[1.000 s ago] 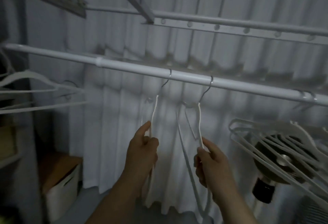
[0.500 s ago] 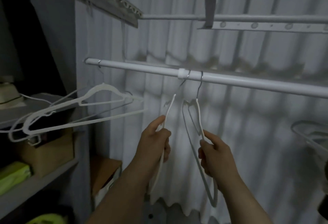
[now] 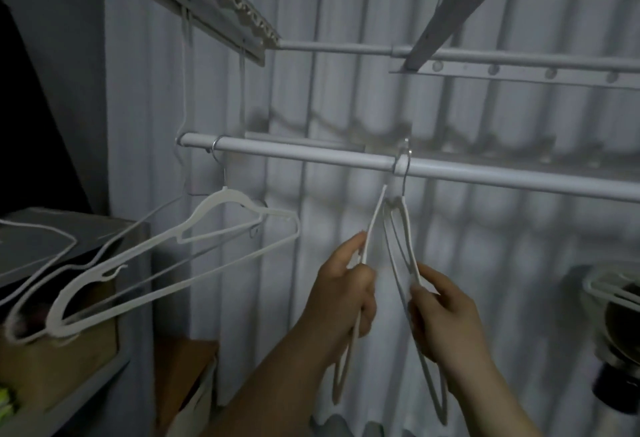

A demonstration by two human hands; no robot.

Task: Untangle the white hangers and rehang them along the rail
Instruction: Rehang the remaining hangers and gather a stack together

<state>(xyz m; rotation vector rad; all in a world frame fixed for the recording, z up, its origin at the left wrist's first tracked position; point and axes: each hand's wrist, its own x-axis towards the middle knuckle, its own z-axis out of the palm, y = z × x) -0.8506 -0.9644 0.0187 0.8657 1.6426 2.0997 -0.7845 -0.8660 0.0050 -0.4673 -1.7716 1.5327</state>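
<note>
Spanning nearly the full width against a pale ribbed backdrop (image 3: 346, 90), the long white round metal rail (image 3: 311, 156) is what everything's hung from. Near the rail's left end, one slim white plastic hanger (image 3: 207, 204) is hooked on and swung out sideways, with a thinner one seemingly caught up behind it. At the sleeve joint around the rail's middle, two more are hooked on so close that the hooks are pretty much touching: the left white hanger (image 3: 373, 225) and the right white hanger (image 3: 408, 235), both seen edge-on. Each is held by a shoulder arm: the left hand (image 3: 346, 294) is curled round the left one, and the right hand (image 3: 446, 312) is pinched onto the right one. A few more hangers (image 3: 606, 289) can be made out at the view's right edge, too dim to count.

Handling-wise, these look light, thin and probably a bit springy and slick. They're likely better gripped near the neck, just under the metal hook, so the hook can be steered along the rail without the frame twisting.
</note>
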